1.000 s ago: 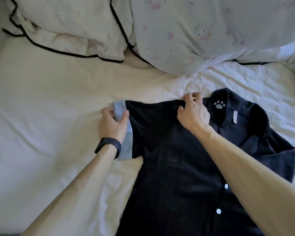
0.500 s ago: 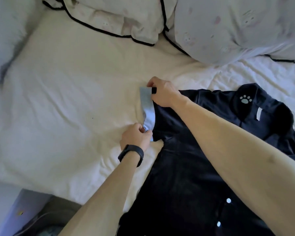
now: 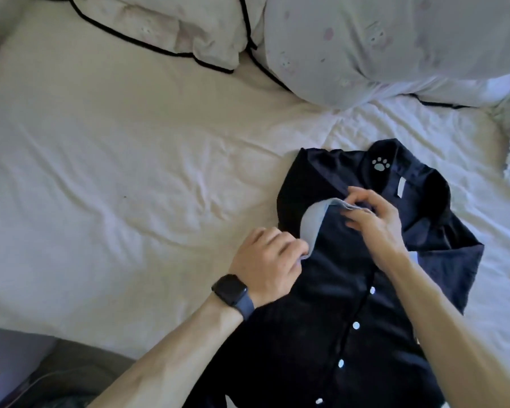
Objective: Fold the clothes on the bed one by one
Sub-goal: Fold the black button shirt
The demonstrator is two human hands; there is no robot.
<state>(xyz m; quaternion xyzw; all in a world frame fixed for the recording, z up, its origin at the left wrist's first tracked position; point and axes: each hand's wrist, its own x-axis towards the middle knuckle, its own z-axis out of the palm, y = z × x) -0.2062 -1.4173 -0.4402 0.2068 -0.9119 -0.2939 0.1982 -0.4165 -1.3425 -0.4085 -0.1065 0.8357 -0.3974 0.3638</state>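
Left hand [image 3: 270, 260] and right hand [image 3: 371, 219] both pinch the light-blue cuff [image 3: 315, 220], sleeve folded over the dark shirt [image 3: 330, 304]!

A navy button-front shirt [image 3: 336, 290] with white buttons and a paw print inside the collar lay face-up on the white bed [image 3: 130, 172], its blue-cuffed sleeve [image 3: 312, 222] folded across the chest.

One shirt [image 3: 336, 304], two pillows [image 3: 165, 28], two hands [image 3: 270, 260]
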